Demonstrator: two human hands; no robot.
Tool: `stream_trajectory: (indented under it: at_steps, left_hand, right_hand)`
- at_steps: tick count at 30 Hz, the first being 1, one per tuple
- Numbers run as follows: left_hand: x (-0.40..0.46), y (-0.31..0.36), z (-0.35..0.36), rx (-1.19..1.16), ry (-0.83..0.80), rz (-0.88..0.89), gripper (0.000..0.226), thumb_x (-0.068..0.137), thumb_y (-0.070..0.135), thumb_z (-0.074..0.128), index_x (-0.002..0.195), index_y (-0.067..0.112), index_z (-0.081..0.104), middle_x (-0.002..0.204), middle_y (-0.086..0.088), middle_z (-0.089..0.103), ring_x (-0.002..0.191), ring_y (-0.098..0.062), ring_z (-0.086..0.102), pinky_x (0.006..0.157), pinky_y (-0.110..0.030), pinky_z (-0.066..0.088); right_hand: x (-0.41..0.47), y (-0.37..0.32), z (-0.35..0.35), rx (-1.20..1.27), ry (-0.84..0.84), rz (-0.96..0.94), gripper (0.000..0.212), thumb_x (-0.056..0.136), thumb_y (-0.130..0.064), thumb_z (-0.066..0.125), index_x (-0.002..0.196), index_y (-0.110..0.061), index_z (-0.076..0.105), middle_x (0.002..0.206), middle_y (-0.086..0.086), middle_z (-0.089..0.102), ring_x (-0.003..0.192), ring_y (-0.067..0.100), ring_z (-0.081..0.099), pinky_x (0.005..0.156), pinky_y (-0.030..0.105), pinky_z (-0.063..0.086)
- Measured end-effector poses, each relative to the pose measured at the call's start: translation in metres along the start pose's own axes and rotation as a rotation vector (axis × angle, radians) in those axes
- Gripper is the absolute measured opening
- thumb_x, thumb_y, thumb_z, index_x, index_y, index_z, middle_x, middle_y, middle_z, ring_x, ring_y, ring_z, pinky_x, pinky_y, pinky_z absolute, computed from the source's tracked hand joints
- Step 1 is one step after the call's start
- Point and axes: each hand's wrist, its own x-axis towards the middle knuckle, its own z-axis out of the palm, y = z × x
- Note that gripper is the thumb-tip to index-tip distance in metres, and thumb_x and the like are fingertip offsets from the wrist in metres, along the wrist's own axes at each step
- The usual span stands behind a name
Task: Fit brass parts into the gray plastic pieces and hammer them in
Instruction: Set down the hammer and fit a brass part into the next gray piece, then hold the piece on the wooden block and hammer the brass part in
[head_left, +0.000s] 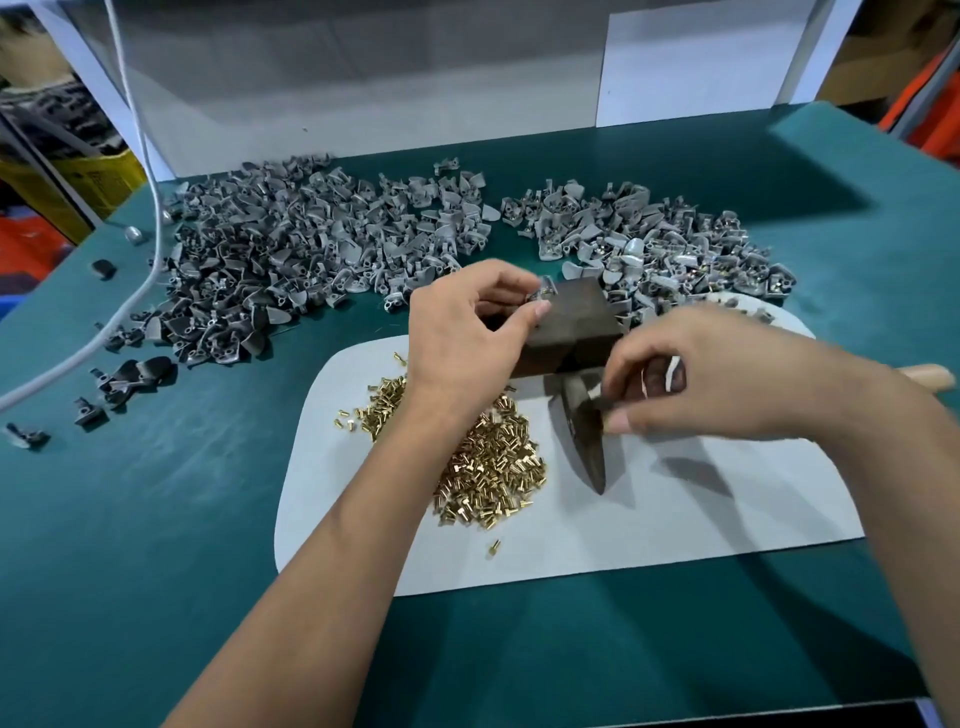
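Meanwhile, a gray plastic piece (540, 292) was pinched by the left hand (467, 332) atop a dark metal block (566, 322) on the counter (156, 519). A hammer (587, 431), its head resting on a white sheet (649, 519), was gripped by the right hand (727, 374). Brass parts (488, 467) were heaped just beside it.

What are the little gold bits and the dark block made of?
The gold bits look like brass: shiny, yellow metal. The dark block seems to be steel or iron, dull, brown-gray and worn, though the picture leaves that open.
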Motion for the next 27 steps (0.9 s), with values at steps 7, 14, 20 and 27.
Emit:
stream_trajectory:
  at_steps: [7,14,20,27]
  left_hand:
    - [0.006,-0.01,-0.002,0.152,-0.052,-0.022,0.011,0.086,0.025,0.081,0.087,0.035,0.078,0.106,0.014,0.072,0.118,-0.015,0.057,0.107,-0.028,0.038]
    - [0.009,-0.015,-0.001,0.053,-0.057,-0.095,0.014,0.081,0.018,0.084,0.085,0.03,0.078,0.11,0.01,0.072,0.118,-0.018,0.062,0.108,-0.044,0.046]
    - [0.008,-0.01,0.0,0.013,-0.074,-0.104,0.009,0.084,0.007,0.081,0.083,0.017,0.08,0.114,-0.004,0.073,0.104,-0.002,0.068,0.091,-0.01,0.048]
    - [0.006,-0.008,-0.001,-0.016,-0.068,-0.139,0.009,0.083,0.006,0.08,0.086,0.015,0.081,0.114,-0.003,0.072,0.103,0.001,0.068,0.093,-0.013,0.051]
  right_hand:
    - [-0.001,0.0,0.014,-0.116,-0.099,-0.001,0.021,0.083,-0.038,0.082,0.092,-0.033,0.064,0.085,-0.013,0.066,0.08,0.006,0.061,0.076,0.04,0.054]
    - [0.006,-0.007,-0.015,0.079,0.188,0.021,0.019,0.103,-0.025,0.056,0.085,-0.025,0.059,0.073,-0.016,0.066,0.064,0.004,0.057,0.057,0.02,0.04]
    - [0.031,-0.024,-0.001,-0.106,0.423,0.051,0.022,0.108,-0.031,0.042,0.103,-0.015,0.057,0.086,0.014,0.065,0.08,0.041,0.059,0.073,0.049,0.051]
    - [0.033,-0.03,-0.001,-0.175,0.634,0.025,0.033,0.106,-0.038,0.036,0.113,-0.015,0.058,0.076,0.012,0.06,0.067,0.04,0.054,0.061,0.044,0.045]
